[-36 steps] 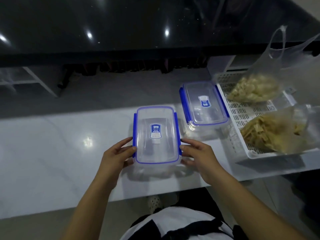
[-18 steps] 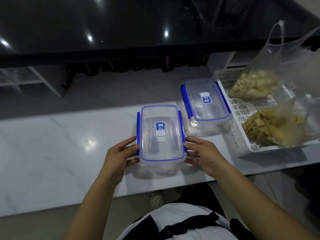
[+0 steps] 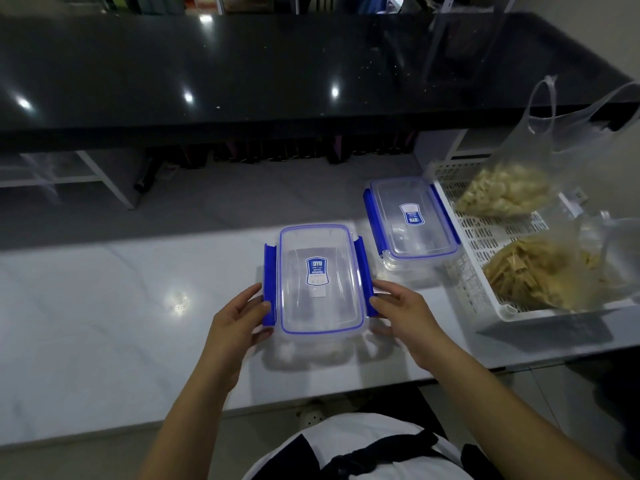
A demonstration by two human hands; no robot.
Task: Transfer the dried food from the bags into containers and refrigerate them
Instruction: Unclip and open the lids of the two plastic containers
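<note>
A clear, empty container (image 3: 320, 282) with a blue-rimmed lid stands on the white counter right in front of me. Its two blue side clips stick out sideways, unlatched. My left hand (image 3: 239, 317) pinches the left clip, with the thumb on top. On the other side, my right hand (image 3: 401, 313) pinches the right clip the same way. A second identical container (image 3: 412, 220) stands closed behind and to the right. Two clear bags of dried food lie in a white tray: pale pieces (image 3: 505, 192) at the back, yellowish strips (image 3: 540, 271) in front.
The white perforated tray (image 3: 505, 315) sits at the right end of the white marble counter (image 3: 104, 306). A raised black glossy counter (image 3: 242, 71) runs across the back, with a dark gap under it. The white counter's front edge is close to my body.
The blue side clips of the near container have swung outward from the lid. Both hands stayed at its sides, and the view tilted up.
</note>
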